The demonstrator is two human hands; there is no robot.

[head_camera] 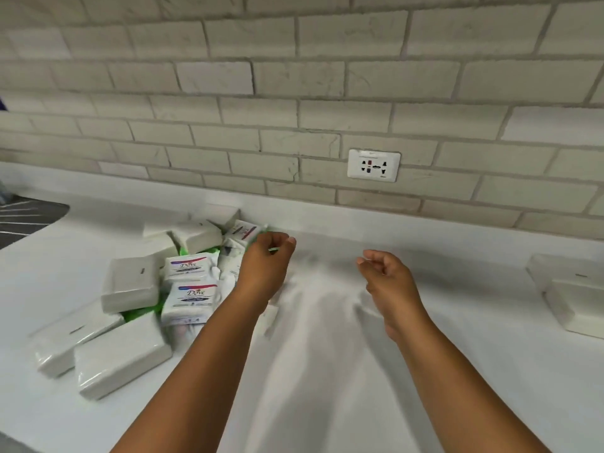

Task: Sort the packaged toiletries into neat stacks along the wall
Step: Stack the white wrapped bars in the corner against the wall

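A loose pile of packaged toiletries lies on the white counter (327,371) at the left. It holds several plain white packs (130,282) and two Dove soap packs (191,300), all resting on green plastic (139,313). My left hand (266,266) hovers at the pile's right edge with curled fingers, pinching a thin green sliver (273,250). To the right, my right hand (387,276) hangs above bare counter with loosely curled fingers and holds nothing. Two white packs (568,289) sit stacked near the wall at the far right.
A tiled brick-pattern wall (294,109) runs along the back of the counter, with a white power socket (374,165) low on it. A dark striped mat (23,217) shows at the far left edge. Bare counter lies between the pile and the right-hand stack.
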